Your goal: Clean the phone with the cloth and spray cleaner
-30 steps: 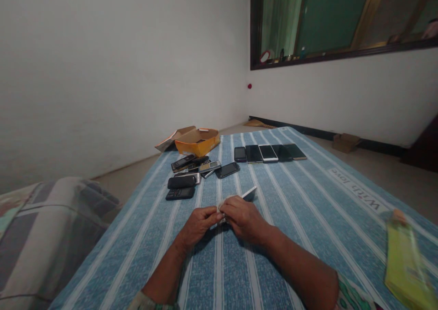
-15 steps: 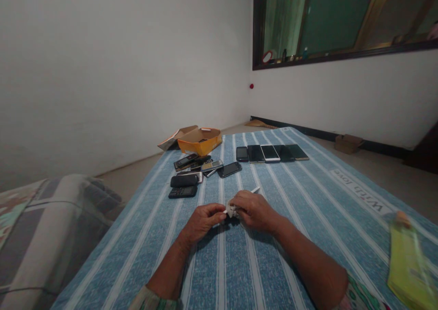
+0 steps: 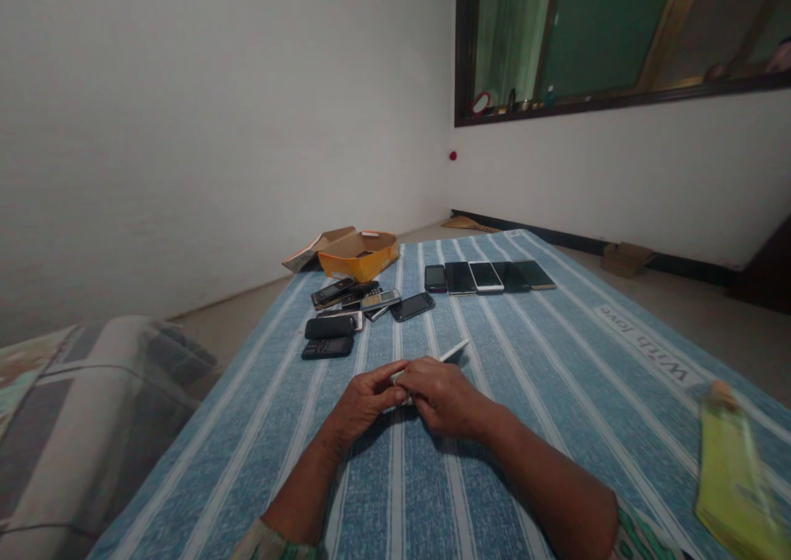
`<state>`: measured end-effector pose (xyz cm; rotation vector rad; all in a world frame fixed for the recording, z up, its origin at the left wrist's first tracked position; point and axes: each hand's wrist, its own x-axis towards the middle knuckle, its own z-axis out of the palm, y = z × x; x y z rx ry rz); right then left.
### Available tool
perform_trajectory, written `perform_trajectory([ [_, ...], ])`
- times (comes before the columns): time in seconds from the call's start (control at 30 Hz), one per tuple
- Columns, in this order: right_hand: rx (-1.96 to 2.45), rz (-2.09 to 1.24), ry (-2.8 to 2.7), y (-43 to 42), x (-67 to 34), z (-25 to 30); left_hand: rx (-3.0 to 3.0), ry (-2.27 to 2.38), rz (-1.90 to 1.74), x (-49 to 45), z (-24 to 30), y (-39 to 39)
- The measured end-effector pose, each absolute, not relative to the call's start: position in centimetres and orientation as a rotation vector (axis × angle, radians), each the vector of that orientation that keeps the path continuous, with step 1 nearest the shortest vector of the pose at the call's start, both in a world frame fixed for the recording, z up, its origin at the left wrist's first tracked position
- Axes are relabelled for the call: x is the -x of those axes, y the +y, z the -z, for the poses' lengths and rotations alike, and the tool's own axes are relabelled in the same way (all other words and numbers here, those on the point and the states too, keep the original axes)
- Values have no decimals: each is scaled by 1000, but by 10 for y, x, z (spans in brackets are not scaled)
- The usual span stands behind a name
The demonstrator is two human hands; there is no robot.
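My left hand is closed, with thumb and fingers pinching the near left end of a slim white phone. Only the phone's far right end sticks out past my knuckles; its middle is hidden. My right hand is curled over the phone, gripping a small crumpled pale cloth against it. Most of the cloth is covered by my fingers. Both hands meet just above the blue striped bedspread.
Several old phones lie piled at the left, with an open orange box behind them. A row of phones lies at the far side. At the right edge is a yellow bottle of liquid. A covered bundle stands at left.
My right hand has slid left along the phone with the cloth, up against my left fingers. More of the phone's right end shows now. The other phones have stayed put.
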<state>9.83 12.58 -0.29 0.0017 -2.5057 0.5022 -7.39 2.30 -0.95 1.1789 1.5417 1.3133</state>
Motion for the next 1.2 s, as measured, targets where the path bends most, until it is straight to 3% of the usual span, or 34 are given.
perform_trajectory([
  [1.2, 307, -522, -2586, 183, -125, -2, -1221, 1690, -1190, 71, 2, 24],
])
